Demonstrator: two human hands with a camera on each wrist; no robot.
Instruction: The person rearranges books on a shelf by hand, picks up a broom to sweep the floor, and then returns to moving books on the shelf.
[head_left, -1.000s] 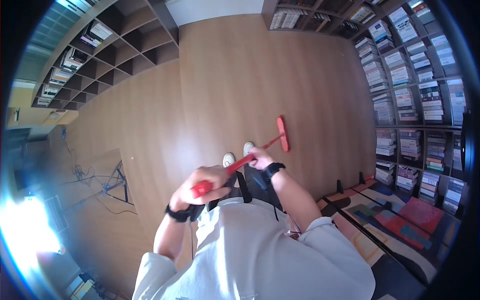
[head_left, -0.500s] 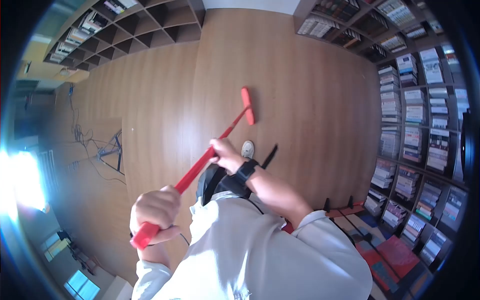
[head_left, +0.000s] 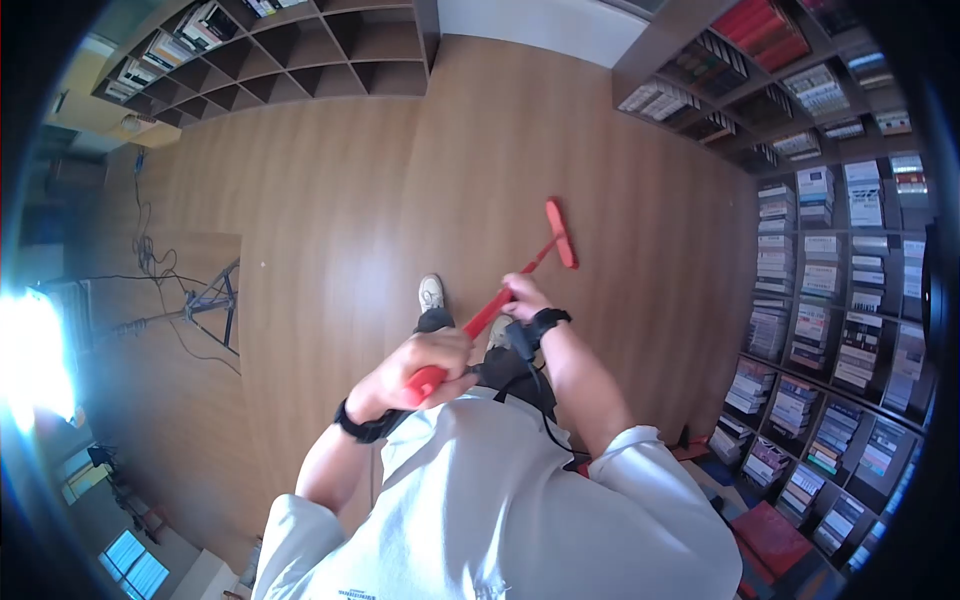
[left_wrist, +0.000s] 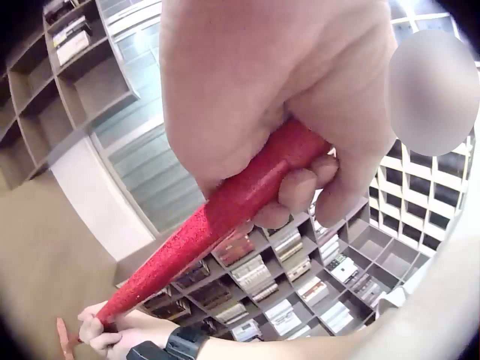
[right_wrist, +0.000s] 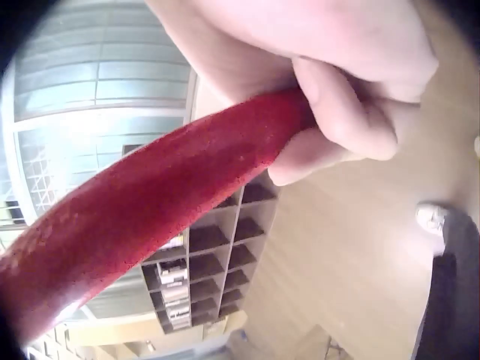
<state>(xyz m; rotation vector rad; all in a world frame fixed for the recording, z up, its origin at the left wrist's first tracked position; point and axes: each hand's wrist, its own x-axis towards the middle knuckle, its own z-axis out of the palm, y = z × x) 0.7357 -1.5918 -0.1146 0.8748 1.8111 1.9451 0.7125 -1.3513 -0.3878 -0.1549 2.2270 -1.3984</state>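
A red long-handled broom [head_left: 484, 320] slants from the person's waist to the floor. Its narrow red head [head_left: 562, 234] lies out ahead, right of the feet, with the underside hidden. Around the handle's top end wraps the left hand [head_left: 436, 362], fingers curled under it in the left wrist view. Lower down, the right hand [head_left: 528, 298] grips the shaft. The right wrist view shows that hand's curled fingers [right_wrist: 337, 112] round the red handle [right_wrist: 165, 187].
Wooden floor [head_left: 340, 190] spreads around the feet, the left shoe [head_left: 430, 292] forward. Bookshelves stand right [head_left: 815, 270] and upper left [head_left: 300, 55]. A black stand [head_left: 215, 305] with loose cables is on the left. A colourful rug [head_left: 765, 540] lies lower right.
The broom head swung left and away, then came back right and nearer. Both hands moved left and returned, still gripping the handle. The left foot has stepped forward.
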